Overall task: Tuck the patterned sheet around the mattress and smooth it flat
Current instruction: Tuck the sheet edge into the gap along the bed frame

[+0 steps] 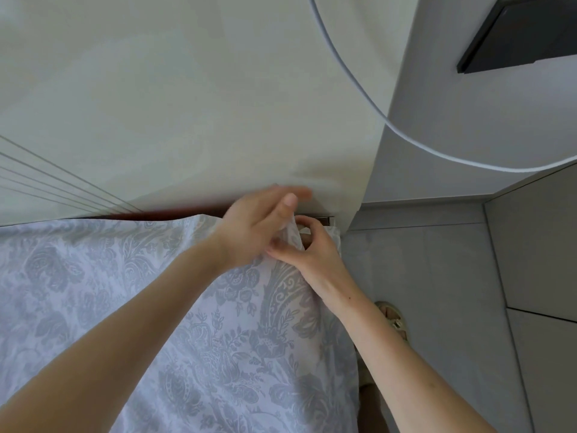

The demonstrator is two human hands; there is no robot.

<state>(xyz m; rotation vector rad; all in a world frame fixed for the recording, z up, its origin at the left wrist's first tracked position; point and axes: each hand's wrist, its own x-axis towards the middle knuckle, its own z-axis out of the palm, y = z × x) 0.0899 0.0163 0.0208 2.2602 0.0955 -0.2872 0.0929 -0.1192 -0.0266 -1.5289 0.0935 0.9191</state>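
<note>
Forearms (125,326) reach over the patterned sheet (78,292), which lies fairly flat across the bed top, though its far corner is bunched and not yet tucked. The right hand (312,251) pinches that raised fold between thumb and curled forefinger. The left hand (259,223) is motion-blurred with fingers outstretched, and whether it holds any cloth cannot be told. The mattress is hidden beneath the cloth.

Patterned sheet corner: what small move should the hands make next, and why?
Probably draw the bunched fold down and tuck it under: the right hand pinches the patterned sheet, raised at the corner, with the left hand beside it.
</note>
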